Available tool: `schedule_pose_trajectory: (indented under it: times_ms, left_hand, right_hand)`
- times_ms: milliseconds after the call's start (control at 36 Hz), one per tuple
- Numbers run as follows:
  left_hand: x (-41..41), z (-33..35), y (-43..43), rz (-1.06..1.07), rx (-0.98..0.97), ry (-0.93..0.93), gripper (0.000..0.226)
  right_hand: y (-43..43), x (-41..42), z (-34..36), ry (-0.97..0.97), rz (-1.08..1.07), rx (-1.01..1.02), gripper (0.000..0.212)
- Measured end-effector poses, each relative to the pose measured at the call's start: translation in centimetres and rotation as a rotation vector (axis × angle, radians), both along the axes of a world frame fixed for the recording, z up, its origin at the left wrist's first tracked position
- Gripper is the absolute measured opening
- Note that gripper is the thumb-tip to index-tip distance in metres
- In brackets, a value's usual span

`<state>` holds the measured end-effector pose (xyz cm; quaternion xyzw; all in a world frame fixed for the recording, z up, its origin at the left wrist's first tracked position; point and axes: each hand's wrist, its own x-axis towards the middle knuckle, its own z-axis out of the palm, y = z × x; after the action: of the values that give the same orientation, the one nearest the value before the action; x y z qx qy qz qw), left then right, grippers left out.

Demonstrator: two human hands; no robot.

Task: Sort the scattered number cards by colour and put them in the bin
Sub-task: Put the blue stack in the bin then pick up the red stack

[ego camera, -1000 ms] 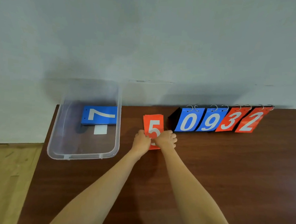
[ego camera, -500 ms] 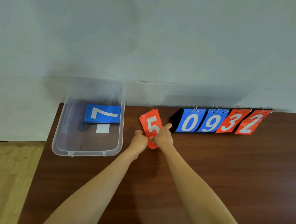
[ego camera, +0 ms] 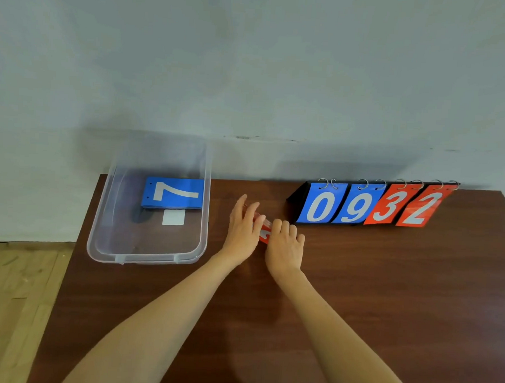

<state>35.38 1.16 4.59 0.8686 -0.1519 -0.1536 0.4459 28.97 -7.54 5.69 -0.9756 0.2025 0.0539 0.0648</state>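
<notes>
Red step in hand: the red card stack sits between my left hand, pressing flat-fingered, and right hand, curled gripping its end; next I'd lift it into the clear bin left of both.

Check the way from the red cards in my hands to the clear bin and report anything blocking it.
Nothing visible blocks it. Only bare table lies between the red cards, held between left hand and right hand, and the bin; its right wall must be cleared. Inside, the blue cards lie at the far end.
</notes>
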Motion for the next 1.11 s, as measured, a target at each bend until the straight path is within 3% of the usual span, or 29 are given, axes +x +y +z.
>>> schedule_pose_trajectory:
  times_ms: [167, 250, 389, 528, 833, 917, 1028, 1111]
  left_hand:
    - [0.4, -0.3, 0.9, 0.055, -0.05, 0.028, 0.027]
    - [0.0, -0.3, 1.5, 0.039, -0.009, 0.027, 0.026]
    - [-0.9, 1.2, 1.9, -0.097, 0.043, 0.05, 0.034]
    - [-2.0, 4.3, 1.4, -0.124, 0.07, -0.186, 0.036]
    - [0.4, 14.5, 6.1, 0.126, -0.022, -0.597, 0.026]
    - [1.1, 14.9, 9.8, 0.192, 0.062, -0.644, 0.027]
    - [2.3, 14.3, 14.6, 0.213, 0.347, -0.692, 0.033]
    - [3.2, 13.5, 17.7, 0.182, 0.457, -0.7, 0.042]
  right_hand:
    - [-0.6, -0.1, 0.4, 0.062, 0.022, 0.11, 0.045]
    - [-0.5, -0.3, 0.9, 0.092, 0.005, 0.158, 0.052]
    - [-0.7, -1.0, 2.5, 0.036, -0.002, 0.119, 0.047]
    - [-1.9, -2.1, 6.4, -0.078, 0.016, -0.008, 0.039]
    - [1.3, 1.4, 16.5, -0.324, 0.232, -0.15, 0.043]
    - [4.5, 3.3, 17.7, -0.295, 0.358, -0.171, 0.049]
    - [8.8, 5.5, 17.4, -0.197, 0.483, -0.166, 0.046]
    - [11.6, 7.2, 16.5, -0.124, 0.536, -0.151, 0.048]
